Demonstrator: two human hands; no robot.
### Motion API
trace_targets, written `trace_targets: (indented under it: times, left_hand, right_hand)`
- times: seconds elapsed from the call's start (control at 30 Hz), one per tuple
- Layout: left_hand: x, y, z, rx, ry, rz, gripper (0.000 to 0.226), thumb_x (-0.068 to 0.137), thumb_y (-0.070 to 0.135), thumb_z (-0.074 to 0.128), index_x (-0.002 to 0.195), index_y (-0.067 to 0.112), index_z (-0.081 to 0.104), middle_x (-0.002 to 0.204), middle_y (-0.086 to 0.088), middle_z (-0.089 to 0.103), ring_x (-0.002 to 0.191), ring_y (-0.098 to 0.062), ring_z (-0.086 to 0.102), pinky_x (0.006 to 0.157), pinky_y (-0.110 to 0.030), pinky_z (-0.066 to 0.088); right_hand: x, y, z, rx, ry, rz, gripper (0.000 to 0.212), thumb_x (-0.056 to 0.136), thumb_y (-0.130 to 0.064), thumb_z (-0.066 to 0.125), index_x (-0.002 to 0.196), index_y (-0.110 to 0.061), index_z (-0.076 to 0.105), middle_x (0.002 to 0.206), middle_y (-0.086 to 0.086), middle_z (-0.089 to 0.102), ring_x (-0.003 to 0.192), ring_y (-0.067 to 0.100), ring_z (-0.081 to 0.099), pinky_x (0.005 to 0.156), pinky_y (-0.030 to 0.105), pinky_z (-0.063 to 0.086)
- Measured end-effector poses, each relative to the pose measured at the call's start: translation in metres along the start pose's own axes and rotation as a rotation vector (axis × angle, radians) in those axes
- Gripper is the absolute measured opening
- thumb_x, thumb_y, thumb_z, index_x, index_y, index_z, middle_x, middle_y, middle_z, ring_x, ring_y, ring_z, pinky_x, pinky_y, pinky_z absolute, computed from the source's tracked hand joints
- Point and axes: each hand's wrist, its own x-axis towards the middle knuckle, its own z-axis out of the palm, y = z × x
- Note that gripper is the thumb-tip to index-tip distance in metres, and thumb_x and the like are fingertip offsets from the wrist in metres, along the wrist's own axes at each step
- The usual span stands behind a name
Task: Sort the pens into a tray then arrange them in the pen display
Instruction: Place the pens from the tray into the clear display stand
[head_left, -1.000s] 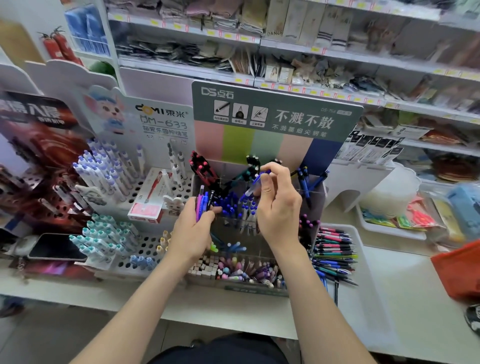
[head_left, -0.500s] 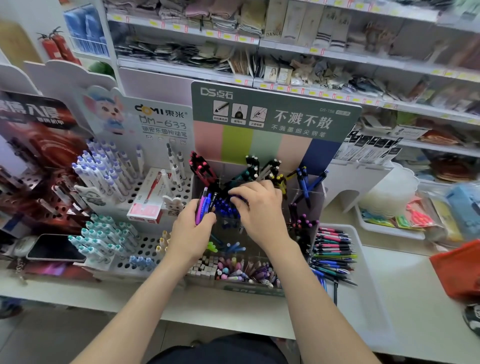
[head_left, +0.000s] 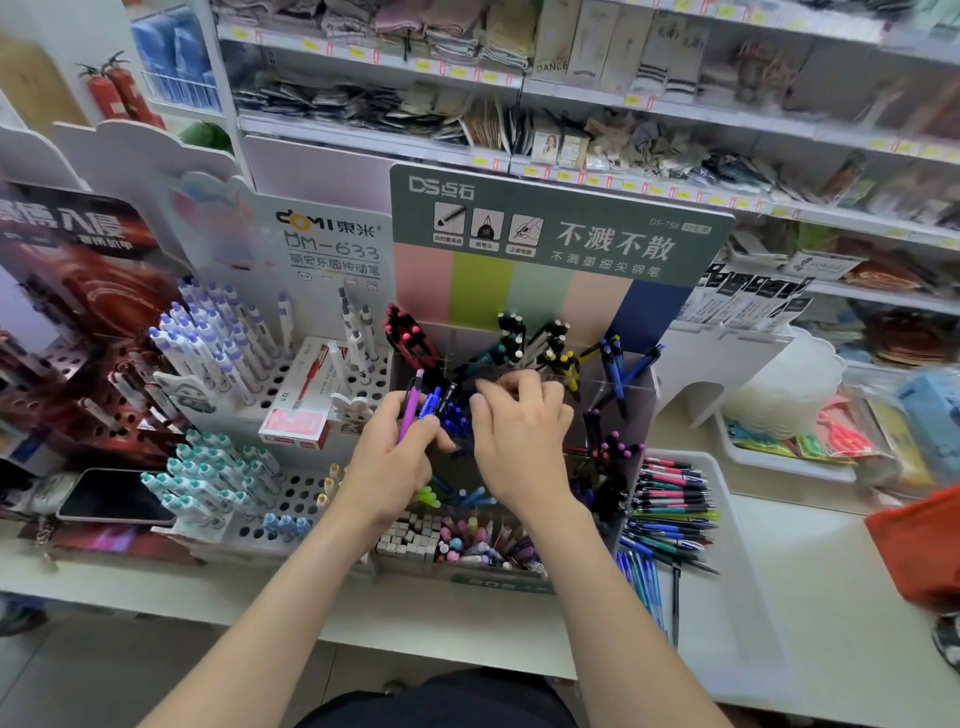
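Below the "DS" header card (head_left: 558, 228), beside a "DOMI DM-633" card (head_left: 332, 244), left hand (head_left: 395, 457) clasps several pens (head_left: 415, 410); right hand (head_left: 519, 431) fingers curl narrowly into the display (head_left: 636, 395), contents hidden.

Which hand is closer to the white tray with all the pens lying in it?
Right. The right hand reaches into the pen display just left of the white tray. The left hand, gripping pens, is farther left.

Right hand (head_left: 519, 441) covering the display (head_left: 636, 395) compartment beneath; fingertips' contact with pens hidden. Left hand (head_left: 395, 457) concealing lower ends of its held pens (head_left: 422, 410). Tray (head_left: 727, 597) front blurred. Shelf goods (head_left: 623, 140) blurred, unreadable. Orange bag (head_left: 924, 545) cut off at right edge.
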Motion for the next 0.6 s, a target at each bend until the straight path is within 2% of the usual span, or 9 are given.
trace_targets:
  times: [0.03, 0.1, 0.2, 0.33, 0.4, 0.5, 0.57, 0.6]
  left_hand:
    - [0.000, 0.001, 0.001, -0.009, -0.021, -0.003, 0.010, 0.111, 0.018, 0.047, 0.116, 0.013, 0.055, 0.087, -0.014, 0.071, 0.050, -0.018, 0.039, 0.042, -0.025, 0.031]
    - [0.000, 0.003, 0.002, 0.003, -0.079, -0.004, 0.013, 0.113, 0.017, 0.043, 0.108, 0.013, 0.056, 0.075, -0.006, 0.062, 0.050, -0.014, 0.038, 0.043, -0.023, 0.030]
    - [0.000, 0.003, 0.005, 0.040, -0.181, -0.003, 0.015, 0.112, 0.014, 0.046, 0.100, 0.011, 0.055, 0.068, -0.002, 0.046, 0.049, -0.012, 0.034, 0.043, -0.024, 0.029]
    - [-0.001, 0.004, 0.007, 0.096, -0.265, -0.002, 0.016, 0.113, 0.021, 0.049, 0.105, 0.007, 0.053, 0.074, -0.008, 0.061, 0.048, -0.010, 0.038, 0.045, -0.021, 0.031]
    - [0.001, 0.002, 0.008, 0.138, -0.256, 0.008, 0.020, 0.113, 0.026, 0.047, 0.101, 0.010, 0.052, 0.076, -0.007, 0.063, 0.050, -0.010, 0.038, 0.048, -0.021, 0.032]
    - [0.006, -0.007, 0.007, 0.275, -0.125, 0.036, 0.020, 0.113, 0.027, 0.044, 0.101, 0.017, 0.056, 0.074, 0.002, 0.058, 0.055, -0.010, 0.040, 0.053, -0.027, 0.034]
    - [0.007, -0.014, 0.005, 0.309, 0.014, 0.042, 0.018, 0.111, 0.022, 0.044, 0.101, 0.019, 0.058, 0.072, 0.002, 0.056, 0.055, -0.009, 0.041, 0.053, -0.030, 0.035]
    - [0.008, -0.015, 0.005, 0.318, 0.075, 0.039, 0.017, 0.110, 0.018, 0.044, 0.101, 0.020, 0.059, 0.072, 0.001, 0.059, 0.054, -0.009, 0.042, 0.053, -0.031, 0.036]
  right_hand:
    - [0.001, -0.004, -0.006, 0.136, -0.010, 0.042, 0.036, 0.108, -0.043, 0.045, 0.129, -0.030, 0.071, 0.121, -0.002, 0.057, 0.109, 0.022, 0.044, 0.090, 0.044, 0.041]
    - [0.000, -0.010, -0.016, 0.451, -0.081, 0.063, 0.031, 0.106, -0.044, 0.052, 0.128, -0.032, 0.070, 0.116, -0.010, 0.060, 0.111, 0.014, 0.053, 0.097, 0.039, 0.044]
    - [-0.005, -0.011, -0.028, 0.528, -0.175, 0.097, 0.012, 0.099, -0.042, 0.068, 0.105, -0.033, 0.074, 0.101, -0.019, 0.069, 0.104, 0.007, 0.062, 0.095, 0.038, 0.052]
    - [-0.006, 0.002, -0.042, 0.683, -0.206, 0.229, 0.004, 0.097, -0.034, 0.075, 0.095, -0.031, 0.076, 0.092, -0.016, 0.075, 0.086, 0.009, 0.068, 0.080, 0.032, 0.056]
    - [-0.006, 0.007, -0.045, 0.831, -0.032, 0.330, 0.002, 0.101, -0.027, 0.072, 0.099, -0.026, 0.074, 0.091, -0.011, 0.075, 0.081, 0.007, 0.068, 0.076, 0.029, 0.057]
    - [-0.008, 0.010, -0.046, 0.990, 0.389, 0.527, 0.005, 0.107, -0.022, 0.063, 0.108, -0.018, 0.066, 0.091, -0.006, 0.074, 0.079, 0.006, 0.068, 0.073, 0.023, 0.055]
    - [-0.009, 0.011, -0.048, 0.920, 0.567, 0.510, 0.007, 0.108, -0.021, 0.061, 0.111, -0.015, 0.063, 0.095, -0.005, 0.072, 0.084, 0.006, 0.070, 0.078, 0.025, 0.057]
    - [-0.011, 0.011, -0.048, 0.858, 0.590, 0.445, 0.007, 0.108, -0.020, 0.061, 0.112, -0.014, 0.062, 0.096, -0.007, 0.071, 0.085, 0.006, 0.070, 0.078, 0.023, 0.056]
